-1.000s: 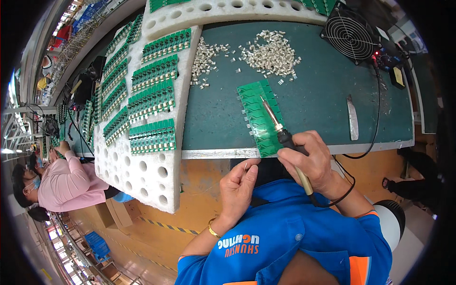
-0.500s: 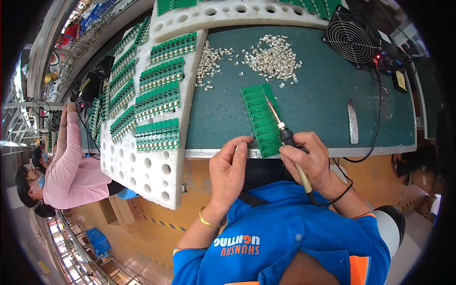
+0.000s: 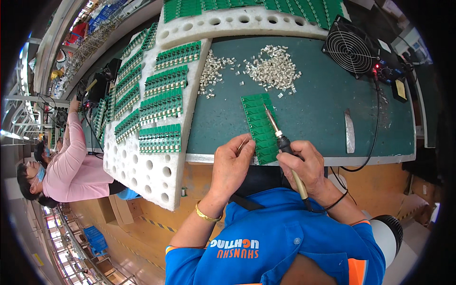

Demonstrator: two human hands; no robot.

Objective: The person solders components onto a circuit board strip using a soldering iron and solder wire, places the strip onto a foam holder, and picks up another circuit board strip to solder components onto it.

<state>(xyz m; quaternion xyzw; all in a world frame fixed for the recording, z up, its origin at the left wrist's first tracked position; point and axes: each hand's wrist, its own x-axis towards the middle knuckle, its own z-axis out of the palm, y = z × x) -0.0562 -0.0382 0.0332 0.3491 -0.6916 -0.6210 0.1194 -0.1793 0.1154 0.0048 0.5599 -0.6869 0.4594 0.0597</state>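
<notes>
My right hand [image 3: 304,166] grips a soldering iron [image 3: 280,137] by its black handle, its metal tip resting on a green circuit board panel [image 3: 260,127] that lies on the green mat [image 3: 318,104]. My left hand [image 3: 232,164] is at the panel's near left edge, at the bench front, pinching a thin solder wire [image 3: 243,144] between thumb and fingers. A heap of small silver metal parts [image 3: 273,71] lies on the mat beyond the panel.
A white foam tray [image 3: 152,161] with rows of green boards lies to the left; another [image 3: 237,21] runs along the back. A black fan [image 3: 350,47] stands at the far right, a metal strip [image 3: 350,132] near it. A person in pink [image 3: 71,161] works at the left.
My left hand has risen from below the bench edge to the panel's near left edge. The soldering iron stays on the panel. The person in pink has raised an arm.
</notes>
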